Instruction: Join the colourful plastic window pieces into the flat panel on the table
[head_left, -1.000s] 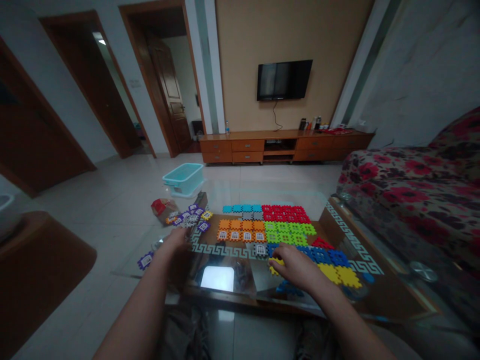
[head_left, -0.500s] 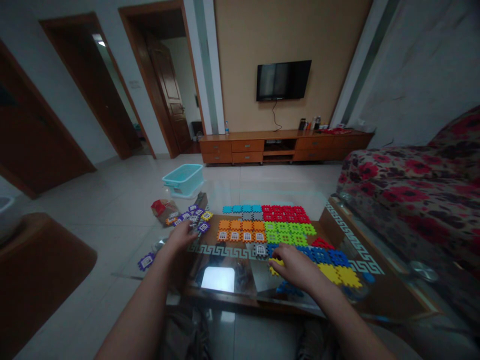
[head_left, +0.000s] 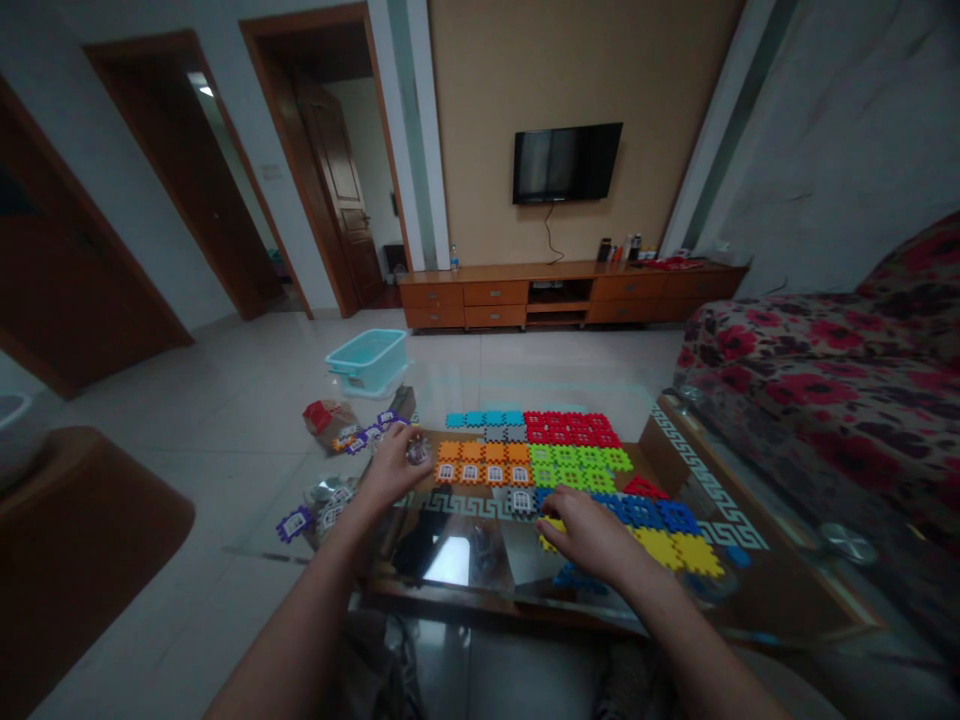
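My left hand (head_left: 396,468) is over the left part of the glass table. Its thumb and fingers close on a small blurred greyish interlocking tile (head_left: 418,450), beside the row of orange tiles (head_left: 470,472). Several purple window tiles (head_left: 371,434) lie in a heap just behind that hand. My right hand (head_left: 581,525) rests at the front rows with bent fingers apart, touching a yellow tile (head_left: 551,540) and partly covering the blue tiles (head_left: 641,511). A grey window tile (head_left: 520,501) lies left of its fingertips.
Green (head_left: 574,465), red (head_left: 571,428) and light-blue tiles (head_left: 484,418) form joined rows farther back on the glass table (head_left: 480,535). A turquoise tub (head_left: 367,360) stands beyond the table. A lone purple tile (head_left: 293,522) lies left. A flowered sofa (head_left: 825,340) is right.
My left hand has moved right from the purple heap toward the orange row, carrying a greyish tile. My right hand has stayed in nearly the same place.
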